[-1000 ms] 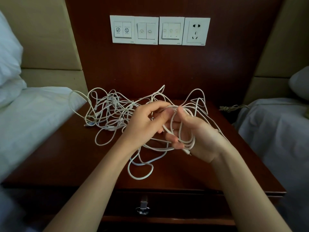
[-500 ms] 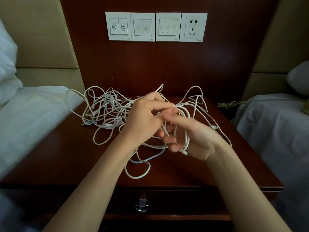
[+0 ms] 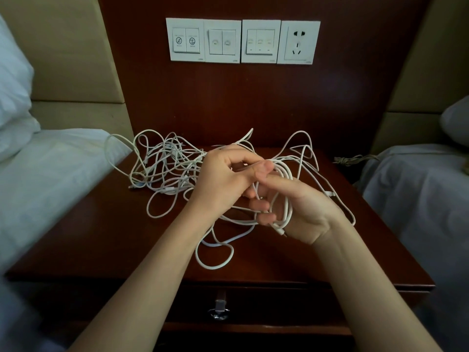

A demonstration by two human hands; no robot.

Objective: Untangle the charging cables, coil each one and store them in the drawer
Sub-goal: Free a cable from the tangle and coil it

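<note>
Charging cables (image 3: 167,168) lie mostly tangled on the bench (image 3: 101,237), with one partial coil (image 3: 289,204) looped round the curled right hand (image 3: 304,212) and pinched by the left hand (image 3: 223,181), so most untangling, coiling and storage in the closed drawer (image 3: 266,306) appear outstanding.

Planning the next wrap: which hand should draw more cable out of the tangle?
Left. The left hand pinches the strand beside the tangle; the right hand has the coil looped round its fingers.

head view — close above nightstand (image 3: 106,240), looking forward and down
</note>
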